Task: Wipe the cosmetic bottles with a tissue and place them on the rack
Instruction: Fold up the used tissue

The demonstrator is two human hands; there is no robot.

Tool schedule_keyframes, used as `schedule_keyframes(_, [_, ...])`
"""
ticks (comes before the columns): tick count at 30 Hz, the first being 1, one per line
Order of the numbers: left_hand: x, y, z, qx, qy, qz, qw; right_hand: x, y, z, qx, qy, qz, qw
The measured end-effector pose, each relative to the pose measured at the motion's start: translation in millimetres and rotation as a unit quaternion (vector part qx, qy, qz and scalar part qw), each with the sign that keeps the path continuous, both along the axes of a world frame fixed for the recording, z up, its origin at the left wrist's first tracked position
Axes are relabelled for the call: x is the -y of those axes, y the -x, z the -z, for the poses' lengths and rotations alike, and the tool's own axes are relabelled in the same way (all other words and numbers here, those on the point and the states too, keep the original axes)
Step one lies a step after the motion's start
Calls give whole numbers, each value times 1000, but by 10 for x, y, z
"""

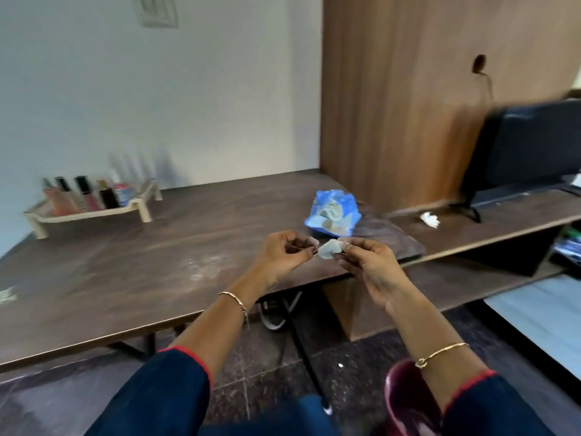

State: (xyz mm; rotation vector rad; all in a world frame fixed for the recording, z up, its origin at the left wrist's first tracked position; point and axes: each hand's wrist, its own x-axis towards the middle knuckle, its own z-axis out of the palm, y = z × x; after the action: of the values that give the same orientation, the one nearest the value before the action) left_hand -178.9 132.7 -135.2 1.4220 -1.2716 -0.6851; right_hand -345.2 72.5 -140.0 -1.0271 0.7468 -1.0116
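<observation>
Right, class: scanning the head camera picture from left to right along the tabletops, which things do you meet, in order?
Rack holding the cosmetic bottles → left hand → small tissue piece pinched between both hands → right hand → crumpled white tissue → dark monitor. The blue tissue pack sits above the hands, so its place is unclear.

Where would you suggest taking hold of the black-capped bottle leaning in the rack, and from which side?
Grip the black-capped bottle by its cap end, coming from above. It leans back in the rack with neighbours close on both sides, so only the raised top looks free, though blur hides detail.
</observation>
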Motion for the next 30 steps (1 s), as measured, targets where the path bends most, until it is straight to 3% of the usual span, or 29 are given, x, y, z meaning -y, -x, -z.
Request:
schedule_keyframes(10, [496,1414,774,28,-57,166,984,220,1535,991,11,-137,135,981])
schedule_keyframes(20, [797,1568,1785,-52,-186,133,972,420,2140,2339,-89,-312,259,910])
schedule_keyframes(26, [904,1481,2103,-66,-238,110,963,555,2217,2916,-228,-320,302,869])
schedule_keyframes(30, [951,1485,2258,-72,-249,115,959,609,2235,3032,-242,-321,298,866])
